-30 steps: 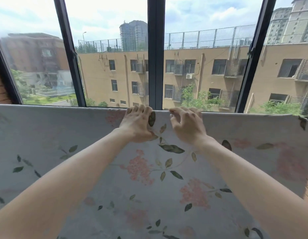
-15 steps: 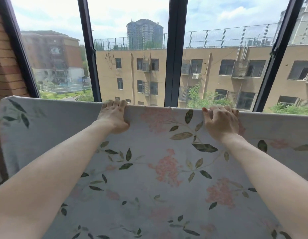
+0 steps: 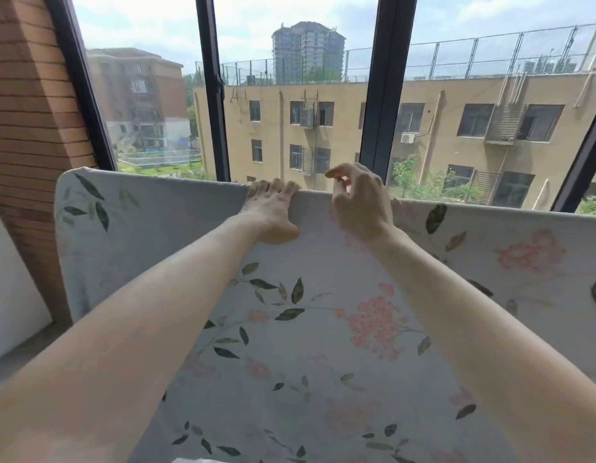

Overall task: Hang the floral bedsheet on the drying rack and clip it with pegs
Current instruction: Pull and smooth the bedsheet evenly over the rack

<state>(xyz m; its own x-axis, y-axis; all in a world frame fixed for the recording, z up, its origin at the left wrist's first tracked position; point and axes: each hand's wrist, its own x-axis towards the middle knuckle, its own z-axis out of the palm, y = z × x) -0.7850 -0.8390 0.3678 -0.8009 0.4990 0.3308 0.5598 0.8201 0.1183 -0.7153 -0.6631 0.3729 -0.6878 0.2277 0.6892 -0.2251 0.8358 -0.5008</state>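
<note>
Head view: the bedsheet (image 3: 323,329) hung draped over a hidden rail in front of the window (image 3: 289,111), its left corner near the brick wall (image 3: 29,111). Your left hand (image 3: 269,212) gripped the sheet's top edge, fingers curled over it. Your right hand (image 3: 360,202) hovered just beside, fingers loosely bent, holding nothing.

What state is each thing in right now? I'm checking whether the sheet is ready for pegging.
floral bedsheet: draped over a hidden bar, top fold level, no pegs visible on it.
left hand: fingers hooked over the top fold, gripping it.
right hand: lifted just above the fold, fingers loosely curled, holding nothing.
window: appears closed.
</note>
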